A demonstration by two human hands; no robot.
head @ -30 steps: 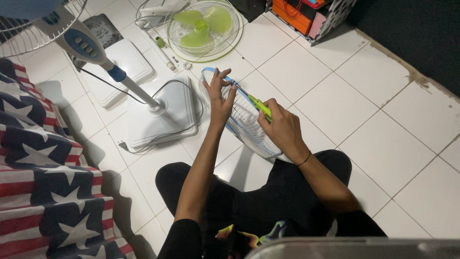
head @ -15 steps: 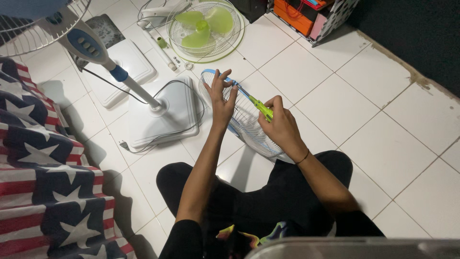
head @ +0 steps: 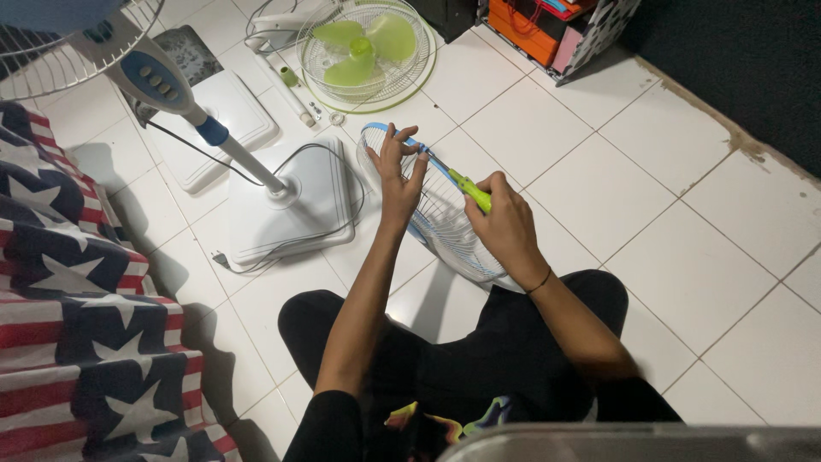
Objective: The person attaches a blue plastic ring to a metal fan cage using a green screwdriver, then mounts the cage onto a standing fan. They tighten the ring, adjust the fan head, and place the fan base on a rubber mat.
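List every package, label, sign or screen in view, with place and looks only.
Orange box: top of view, on the floor by the dark wall, rectangular.
Pink box: right beside the orange one, small and flat-sided.
Control panel: on the standing fan's neck, top left, blue oval with grey buttons.
No screens or signs.

A white wire fan guard (head: 445, 224) with blue rim stands tilted on the tiled floor, a green-handled screwdriver (head: 469, 189) against it.
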